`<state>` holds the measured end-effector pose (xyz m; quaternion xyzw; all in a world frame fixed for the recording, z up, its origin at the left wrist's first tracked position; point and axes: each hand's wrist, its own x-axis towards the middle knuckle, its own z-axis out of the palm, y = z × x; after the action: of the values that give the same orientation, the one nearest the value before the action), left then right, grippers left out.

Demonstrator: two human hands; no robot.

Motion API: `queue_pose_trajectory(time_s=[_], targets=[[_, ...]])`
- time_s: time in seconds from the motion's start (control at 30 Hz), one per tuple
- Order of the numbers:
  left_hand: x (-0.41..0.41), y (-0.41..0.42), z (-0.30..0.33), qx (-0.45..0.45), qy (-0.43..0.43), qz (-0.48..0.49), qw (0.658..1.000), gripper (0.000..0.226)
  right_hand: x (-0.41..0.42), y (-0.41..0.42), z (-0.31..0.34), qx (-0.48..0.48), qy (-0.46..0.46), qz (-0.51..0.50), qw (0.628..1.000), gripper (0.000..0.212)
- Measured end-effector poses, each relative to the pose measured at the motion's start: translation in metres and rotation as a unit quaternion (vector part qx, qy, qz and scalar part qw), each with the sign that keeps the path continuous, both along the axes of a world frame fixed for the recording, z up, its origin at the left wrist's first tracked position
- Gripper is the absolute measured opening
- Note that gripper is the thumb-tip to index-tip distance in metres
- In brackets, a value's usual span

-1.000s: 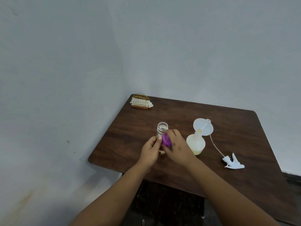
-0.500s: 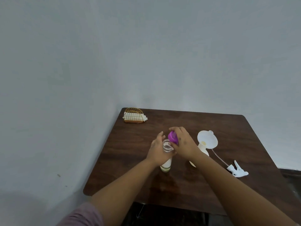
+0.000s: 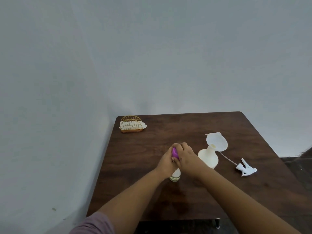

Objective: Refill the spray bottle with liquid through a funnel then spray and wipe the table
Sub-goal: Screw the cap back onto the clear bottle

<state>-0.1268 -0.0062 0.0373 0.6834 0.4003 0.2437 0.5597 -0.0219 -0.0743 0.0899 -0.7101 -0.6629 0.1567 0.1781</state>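
Observation:
A small clear bottle [image 3: 175, 176] with pale liquid stands on the dark wooden table [image 3: 168, 135]. My left hand [image 3: 166, 162] grips its body, hiding most of it. My right hand [image 3: 184, 156] holds a purple cap [image 3: 56, 152] over the bottle's top. To the right stands the pale spray bottle [image 3: 208, 158] with a white funnel [image 3: 217, 143] tilted in its neck. The white spray head [image 3: 246, 168] with its tube lies on the table further right.
A gold wire holder with white napkins [image 3: 132, 124] sits at the table's back left corner, close to the grey walls. The table's front edge runs just below my forearms, with dark floor beyond its right side.
My right hand has brought the purple cap down onto the clear bottle's open mouth, which no longer shows. My head has tilted, shifting the table lower in view.

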Motion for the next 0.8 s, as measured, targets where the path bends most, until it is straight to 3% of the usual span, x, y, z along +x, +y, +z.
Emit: queue_pose_trajectory(time_s=[0.27,0.37,0.5,0.53,0.67,0.8], targets=[[0.009,0.002,-0.011,-0.079,-0.094,0.034,0.992,0.033,-0.021,0.0,0.015,-0.095,-0.235,-0.045,0.966,0.048],[0.009,0.001,-0.008,-0.142,-0.111,0.013,0.984,0.033,-0.023,0.005,0.024,-0.132,-0.195,-0.074,0.969,0.039],[0.007,0.001,-0.003,-0.225,-0.132,-0.01,0.965,0.013,-0.014,0.009,0.027,-0.124,-0.13,-0.086,0.98,0.047],[0.006,0.002,-0.005,-0.201,-0.113,-0.035,0.973,0.014,-0.012,0.008,0.027,-0.119,-0.119,-0.09,0.982,0.052],[0.004,0.004,-0.007,0.023,0.007,-0.143,0.989,0.06,-0.012,0.003,0.028,-0.12,-0.119,-0.134,0.976,0.055],[0.003,0.005,-0.014,0.059,-0.032,-0.135,0.989,0.056,-0.005,0.0,0.04,-0.226,-0.095,-0.153,0.957,0.065]])
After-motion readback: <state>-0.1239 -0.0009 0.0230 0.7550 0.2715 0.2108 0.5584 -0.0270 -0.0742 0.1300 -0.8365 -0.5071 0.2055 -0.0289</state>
